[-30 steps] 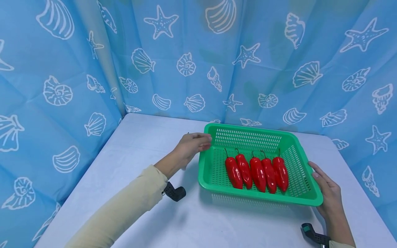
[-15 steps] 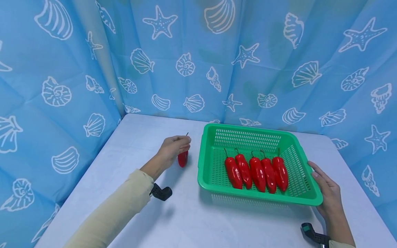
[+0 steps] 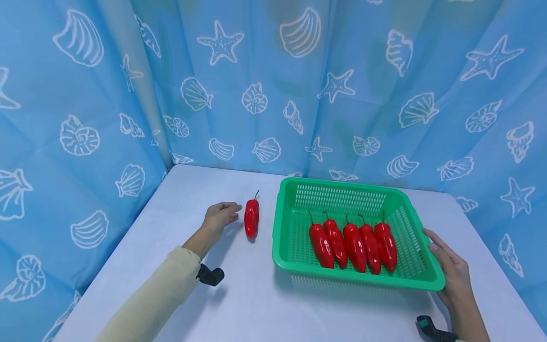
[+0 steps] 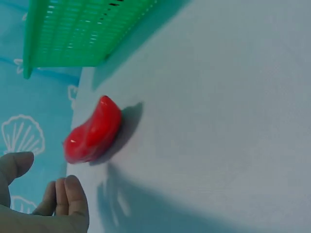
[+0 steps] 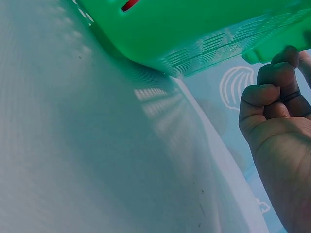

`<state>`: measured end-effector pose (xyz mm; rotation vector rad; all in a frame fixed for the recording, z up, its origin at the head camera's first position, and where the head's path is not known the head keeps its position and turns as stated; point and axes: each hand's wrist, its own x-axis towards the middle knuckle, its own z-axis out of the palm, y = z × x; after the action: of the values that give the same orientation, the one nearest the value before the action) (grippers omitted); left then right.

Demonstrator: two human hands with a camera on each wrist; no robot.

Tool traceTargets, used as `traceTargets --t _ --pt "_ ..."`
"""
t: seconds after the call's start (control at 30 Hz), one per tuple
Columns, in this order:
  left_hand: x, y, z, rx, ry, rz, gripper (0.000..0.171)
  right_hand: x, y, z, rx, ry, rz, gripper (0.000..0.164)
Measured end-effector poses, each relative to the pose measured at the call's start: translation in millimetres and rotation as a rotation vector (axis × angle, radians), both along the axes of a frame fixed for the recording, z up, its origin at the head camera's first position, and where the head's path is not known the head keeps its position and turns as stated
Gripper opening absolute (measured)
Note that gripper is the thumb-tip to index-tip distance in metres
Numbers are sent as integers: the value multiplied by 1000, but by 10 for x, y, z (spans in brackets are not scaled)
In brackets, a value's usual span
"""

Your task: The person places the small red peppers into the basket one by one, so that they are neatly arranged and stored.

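A single red chili pepper (image 3: pixel 251 219) lies on the white table left of the basket, its dark stem pointing away. My left hand (image 3: pixel 219 218) is just left of it, fingers loosely bent and holding nothing; the left wrist view shows a gap between the fingertips and the pepper (image 4: pixel 95 132). Several more red peppers (image 3: pixel 354 244) lie side by side inside the green plastic basket (image 3: pixel 342 271). At the basket's right side, my right hand (image 3: pixel 454 273) grips the rim, thumb on top. The right wrist view shows its fingers curled under the basket's edge.
The white table (image 3: pixel 256 304) ends at a blue curtain (image 3: pixel 239 118) with white seashell and starfish prints, behind and at both sides. A black wrist camera (image 3: pixel 210 275) sticks out from the left sleeve, another (image 3: pixel 433 328) from the right wrist.
My left hand has moved left from beside the basket's left rim, past the lone pepper, uncovering it. The right hand stays on the basket. The head view has tilted slightly up.
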<state>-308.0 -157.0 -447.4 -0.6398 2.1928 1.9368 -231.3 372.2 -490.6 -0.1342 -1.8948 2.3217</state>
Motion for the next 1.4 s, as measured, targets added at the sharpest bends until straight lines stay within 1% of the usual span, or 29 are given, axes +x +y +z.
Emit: traceTargets --t 0.23,0.37,0.5,0.63,0.83,0.9,1.03,1.13,1.2,1.3,1.4 --pt "2 17 -160 -95 -45 -11 48 -20 6 -28 14 -11 0 47" --pt "9 58 -218 -108 -31 -16 48 -26 13 -37 21 -26 -13 49" --pt "11 108 -259 -129 -7 -26 48 -4 27 -47 14 -16 -22 47" --pt "14 128 -265 -150 5 -22 46 -6 36 -55 9 -5 -20 46" --pt "28 147 -251 -170 -11 -28 50 -30 25 -78 38 -62 -38 50" --pt "42 175 -230 -175 -25 -23 51 -34 24 -83 39 -63 -32 49" --pt "74 279 -201 -185 -59 -39 49 -26 36 -93 33 -43 -15 47" --pt "57 340 -181 -210 -88 -35 46 -38 27 -89 55 -40 -27 50" --pt "32 357 -172 -230 -98 -21 44 -48 17 -85 66 -48 -39 53" --pt "-2 346 -173 -243 -102 -14 42 -49 6 -84 59 -58 -47 56" --pt "-17 314 -201 -235 -97 -27 42 -45 8 -82 48 -59 -47 56"
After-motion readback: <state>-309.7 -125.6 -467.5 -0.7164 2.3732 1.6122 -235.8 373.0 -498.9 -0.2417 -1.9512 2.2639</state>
